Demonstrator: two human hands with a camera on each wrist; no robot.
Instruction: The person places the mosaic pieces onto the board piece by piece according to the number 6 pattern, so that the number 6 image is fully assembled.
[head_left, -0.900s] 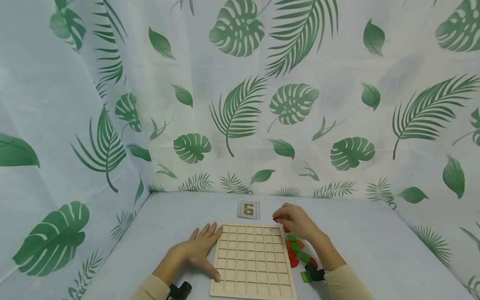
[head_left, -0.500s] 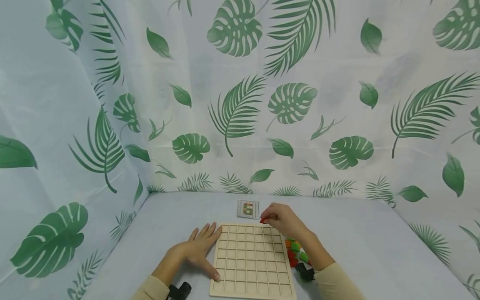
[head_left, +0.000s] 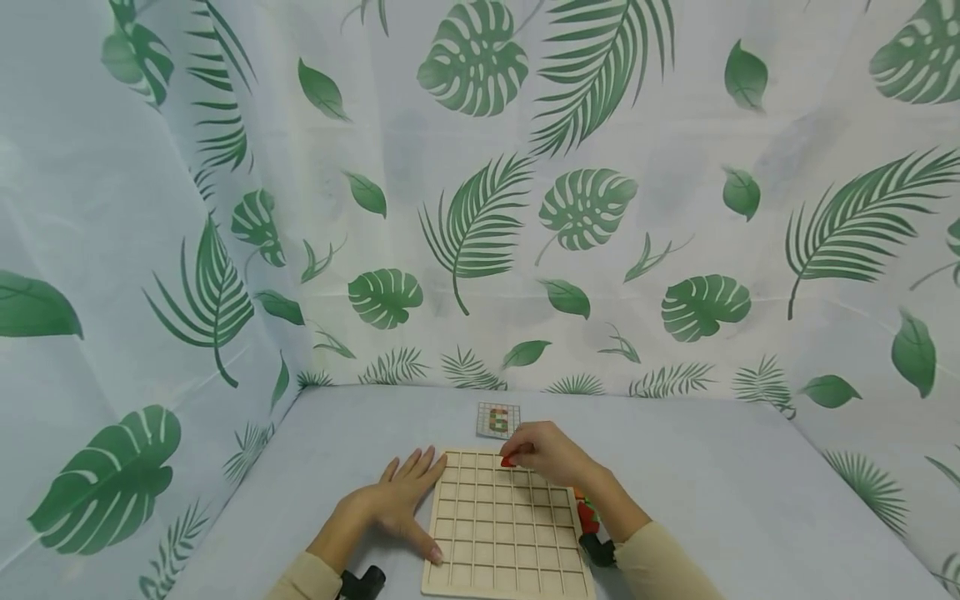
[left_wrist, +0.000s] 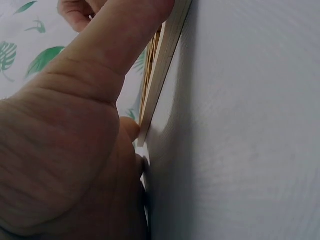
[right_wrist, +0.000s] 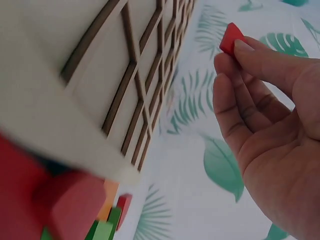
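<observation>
A wooden grid board (head_left: 474, 533) with rows of square cells lies on the table. My left hand (head_left: 393, 505) rests at its left side, fingers spread straight, with a fingertip at the upper left corner and the thumb on the edge. Over the board's top rows, my right hand (head_left: 551, 452) pinches a small red block (head_left: 507, 461) between thumb and fingers. In the right wrist view that red block (right_wrist: 231, 38) shows flat faces and a pointed top, held at the fingertips. The left wrist view shows my left thumb (left_wrist: 115, 45) against the board's side (left_wrist: 167, 55).
A small card (head_left: 492, 419) with a coloured figure on a grid lies behind the board. Several red, green and orange blocks (head_left: 587, 517) lie along the board's right edge, partly hidden by my right forearm. Leaf-printed cloth (head_left: 480, 250) hangs behind the table.
My right hand has carried the red block leftward from beyond the board's upper right corner to over its top rows. The left hand has stayed in place.
</observation>
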